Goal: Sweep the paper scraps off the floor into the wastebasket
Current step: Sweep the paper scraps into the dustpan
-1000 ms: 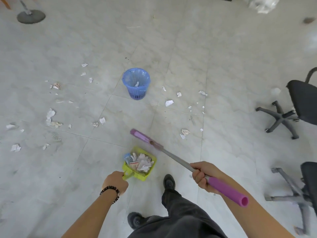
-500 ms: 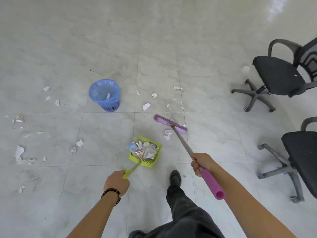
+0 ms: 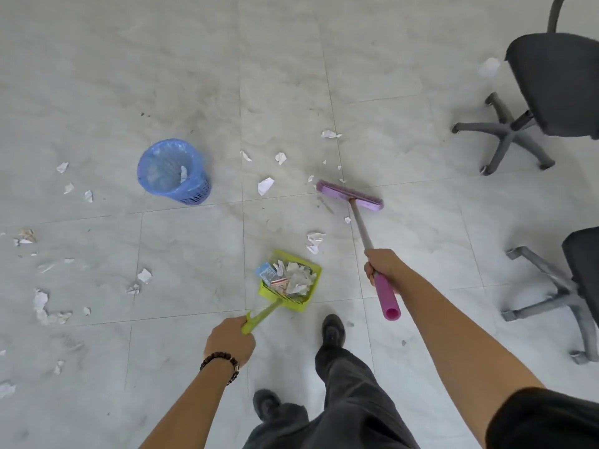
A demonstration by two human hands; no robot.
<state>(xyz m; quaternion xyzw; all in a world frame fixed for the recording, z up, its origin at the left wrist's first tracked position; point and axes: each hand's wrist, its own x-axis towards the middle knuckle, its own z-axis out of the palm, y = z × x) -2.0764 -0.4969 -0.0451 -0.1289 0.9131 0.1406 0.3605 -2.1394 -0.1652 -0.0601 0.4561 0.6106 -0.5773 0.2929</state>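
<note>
- Scraps (image 3: pixel 314 242) lie on the floor (image 3: pixel 194 76) at centre frame, between the broom (image 3: pixel 360 228) head and the dustpan (image 3: pixel 291 280).
- The broom's long axis runs from lower right up to its crosswise head, which points at the frame top.
- It is best drawn down-left, head flat, into the pan's mouth.
- The right hand (image 3: pixel 382 267) has its grip round the broom handle, and the left hand (image 3: pixel 228 343) holds the pan's.
- The wastebasket (image 3: pixel 173 171) stands upper left, well apart.

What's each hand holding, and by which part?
Left hand grips the green dustpan by its handle end; right hand grips the broom where grey shaft meets pink sleeve.
</note>
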